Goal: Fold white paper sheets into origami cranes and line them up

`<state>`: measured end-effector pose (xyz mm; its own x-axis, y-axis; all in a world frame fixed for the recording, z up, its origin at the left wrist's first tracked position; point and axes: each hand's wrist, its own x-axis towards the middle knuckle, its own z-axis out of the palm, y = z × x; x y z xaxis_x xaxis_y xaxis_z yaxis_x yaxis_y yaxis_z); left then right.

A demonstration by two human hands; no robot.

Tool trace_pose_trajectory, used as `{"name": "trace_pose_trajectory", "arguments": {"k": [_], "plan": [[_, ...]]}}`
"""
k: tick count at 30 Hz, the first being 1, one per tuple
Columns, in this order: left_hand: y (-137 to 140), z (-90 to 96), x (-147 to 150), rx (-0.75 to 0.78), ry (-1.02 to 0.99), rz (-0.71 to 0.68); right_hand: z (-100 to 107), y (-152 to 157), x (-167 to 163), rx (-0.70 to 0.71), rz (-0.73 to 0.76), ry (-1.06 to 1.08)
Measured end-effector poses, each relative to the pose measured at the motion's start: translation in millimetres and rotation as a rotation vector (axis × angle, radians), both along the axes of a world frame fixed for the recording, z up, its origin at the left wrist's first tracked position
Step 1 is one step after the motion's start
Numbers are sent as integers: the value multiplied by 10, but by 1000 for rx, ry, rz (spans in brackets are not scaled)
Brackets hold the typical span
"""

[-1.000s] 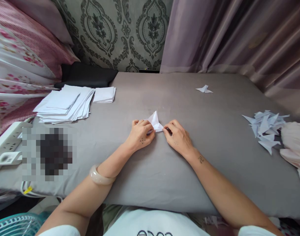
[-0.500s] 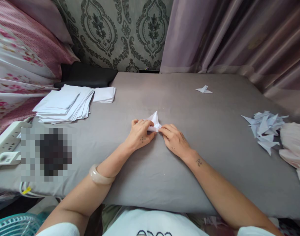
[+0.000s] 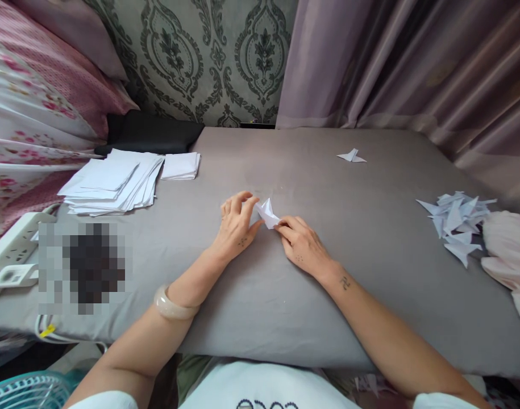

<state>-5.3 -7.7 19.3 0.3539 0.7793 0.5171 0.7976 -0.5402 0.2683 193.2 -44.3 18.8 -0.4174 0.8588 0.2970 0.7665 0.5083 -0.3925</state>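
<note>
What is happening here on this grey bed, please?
A person is folding a small white paper piece on the grey bed sheet. The right hand pinches its near corner against the sheet, and the left hand touches its left edge with the fingertips, fingers spread. A stack of flat white sheets lies at far left. A pile of folded pieces lies at right, and one single folded piece lies farther back.

- One view only, from the person's head, looking forward and down along both forearms
- It faces across the grey bed (image 3: 370, 272) toward the patterned wall (image 3: 208, 57) and curtain (image 3: 413, 62)
- Hands sit near, mid-frame; the paper stack (image 3: 115, 182) lies farther left
</note>
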Motion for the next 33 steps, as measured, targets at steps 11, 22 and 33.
{"name": "trace_pose_trajectory", "arguments": {"k": [11,22,33], "plan": [[-1,-20,70,-140,131,-329,108,-14,63,-38,24,-96],[-5,22,31,-202,223,-409,324,65,388,-255,-49,-82],[-2,-39,82,-223,412,-344,166,159,320,-326,-245,138]]}}
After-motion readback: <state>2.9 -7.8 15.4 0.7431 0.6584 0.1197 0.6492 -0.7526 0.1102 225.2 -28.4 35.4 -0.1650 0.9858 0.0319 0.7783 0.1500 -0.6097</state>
